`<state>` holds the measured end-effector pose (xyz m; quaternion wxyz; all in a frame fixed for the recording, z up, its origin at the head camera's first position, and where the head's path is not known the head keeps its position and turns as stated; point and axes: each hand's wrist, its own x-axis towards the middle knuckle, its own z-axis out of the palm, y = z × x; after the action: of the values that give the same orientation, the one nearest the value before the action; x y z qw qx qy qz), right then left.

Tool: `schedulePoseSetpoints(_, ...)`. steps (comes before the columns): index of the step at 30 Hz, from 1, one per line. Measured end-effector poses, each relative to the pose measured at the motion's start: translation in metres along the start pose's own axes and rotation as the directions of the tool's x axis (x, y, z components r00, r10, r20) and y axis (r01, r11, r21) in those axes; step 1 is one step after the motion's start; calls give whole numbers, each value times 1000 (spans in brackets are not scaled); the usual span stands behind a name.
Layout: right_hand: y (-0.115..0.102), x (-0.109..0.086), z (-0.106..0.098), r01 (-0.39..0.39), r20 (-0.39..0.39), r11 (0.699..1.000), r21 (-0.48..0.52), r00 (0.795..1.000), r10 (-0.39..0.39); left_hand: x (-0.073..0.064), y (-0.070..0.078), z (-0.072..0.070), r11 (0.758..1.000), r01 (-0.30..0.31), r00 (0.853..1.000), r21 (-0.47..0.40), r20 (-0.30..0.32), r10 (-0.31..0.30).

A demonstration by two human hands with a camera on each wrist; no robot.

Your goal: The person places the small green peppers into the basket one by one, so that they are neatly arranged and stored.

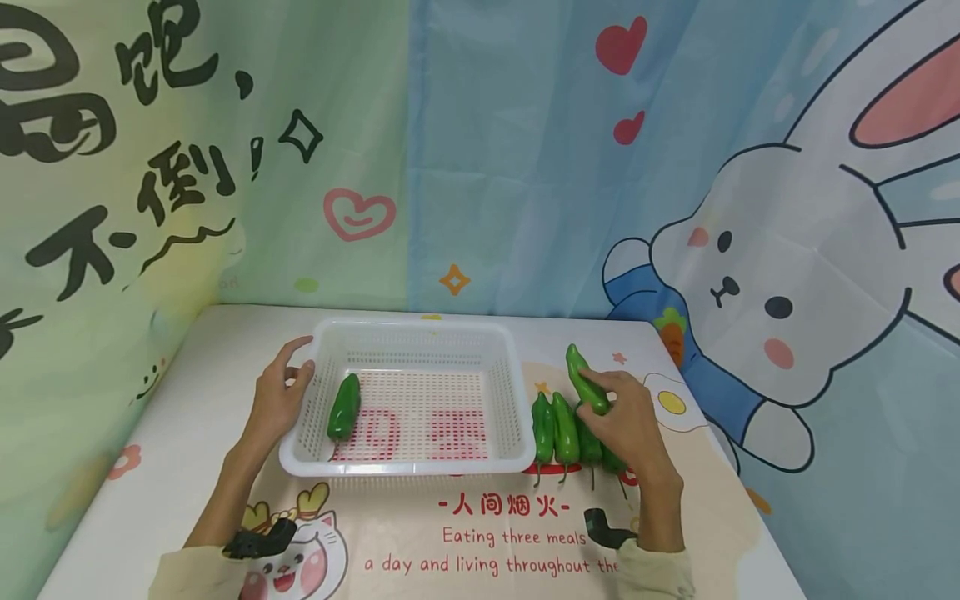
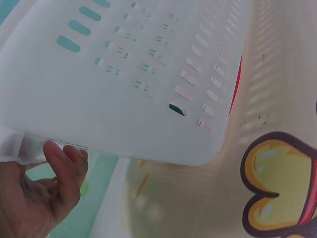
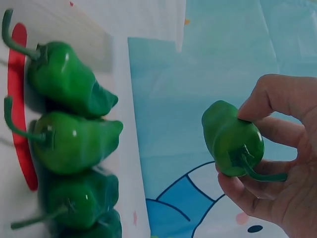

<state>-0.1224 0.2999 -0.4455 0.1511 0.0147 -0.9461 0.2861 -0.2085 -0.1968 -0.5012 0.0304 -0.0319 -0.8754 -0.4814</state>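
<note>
A white plastic basket [image 1: 420, 468] with a slotted wall stands on the table, and one green pepper [image 1: 345, 408] lies inside it near the left wall. My left hand [image 1: 276, 396] holds the basket's left rim, its curled fingertips right at the edge in the left wrist view. To the right of the basket, my right hand [image 1: 626, 421] pinches another green pepper [image 3: 233, 139] between thumb and fingers, its stem toward the palm. Below that hand, several green peppers [image 1: 564, 429] lie side by side in a row, stems toward me; the hand partly hides the rightmost ones.
A printed mat [image 1: 405, 533] with red lettering and a cartoon cat covers the table's front and right. Behind the table hangs a cloth backdrop [image 1: 480, 167] with a rabbit and hearts. The row of peppers lies close beside the basket's right wall.
</note>
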Motion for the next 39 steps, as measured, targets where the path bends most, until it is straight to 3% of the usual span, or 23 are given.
schedulePoseSetpoints(6, -11, 4, 5, -17, 15, 1000, 17, 1000, 17, 0, -1, 1, 1000, 3, 1000, 1, -3, -3)
schedulePoseSetpoints(15, -24, 13, 10, 22, 19, 999, 43, 1000, -23, 1, -2, 1, 1000, 0, 1000, -2, -11, 0)
schedulePoseSetpoints(26, -46, 20, 20, -15, 68, 998, 65, 998, 11, 0, 1, 1, 1000, 14, 1000, -22, -5, -14)
schedulePoseSetpoints(39, -65, 25, 32, 5, 83, 993, 118, 996, -14, 1, -2, 1, 1000, -9, 1000, -29, -12, 8)
